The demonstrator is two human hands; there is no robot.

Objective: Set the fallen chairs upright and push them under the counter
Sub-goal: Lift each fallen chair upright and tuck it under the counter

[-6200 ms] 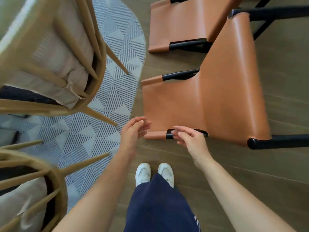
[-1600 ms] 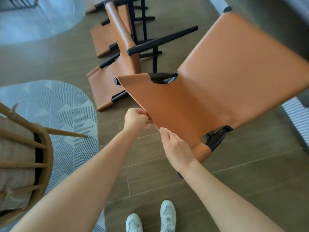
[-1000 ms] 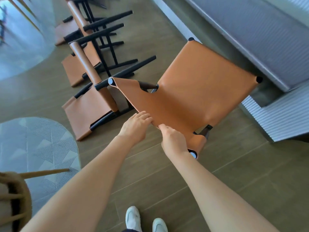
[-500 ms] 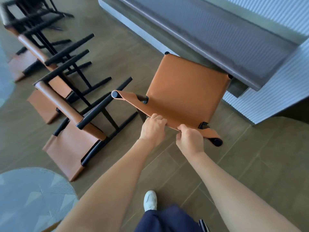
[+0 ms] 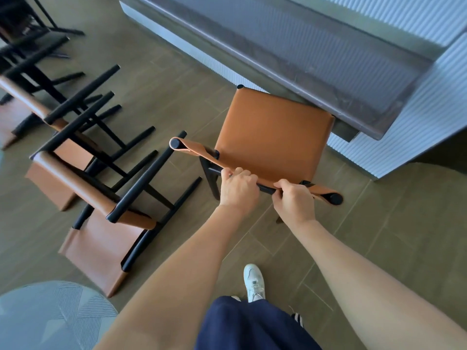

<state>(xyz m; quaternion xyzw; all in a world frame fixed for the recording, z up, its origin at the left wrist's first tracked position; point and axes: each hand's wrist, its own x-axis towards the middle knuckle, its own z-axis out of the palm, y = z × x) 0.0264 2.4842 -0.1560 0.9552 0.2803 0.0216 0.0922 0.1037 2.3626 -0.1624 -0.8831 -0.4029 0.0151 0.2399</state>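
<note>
A tan leather chair with a black frame (image 5: pixel 273 132) stands upright in front of me, its seat facing the grey counter (image 5: pixel 290 54). The seat's far edge sits just at the counter's overhang. My left hand (image 5: pixel 238 189) and my right hand (image 5: pixel 294 200) both grip the top rail of its backrest, side by side. To the left, a matching chair (image 5: pixel 101 198) lies fallen on the floor with its black legs pointing up and right. Another fallen chair (image 5: pixel 38 114) lies beyond it, and a third shows dimly at the top left corner.
The counter's ribbed white base (image 5: pixel 404 132) runs along the right. A patterned grey rug (image 5: pixel 50 317) covers the floor at the bottom left. My white shoe (image 5: pixel 254 281) stands on the brown floor tiles behind the upright chair.
The chair I hold has swung from tilted in the air to upright on the floor and moved closer to the counter. Both hands have shifted onto its top rail.
</note>
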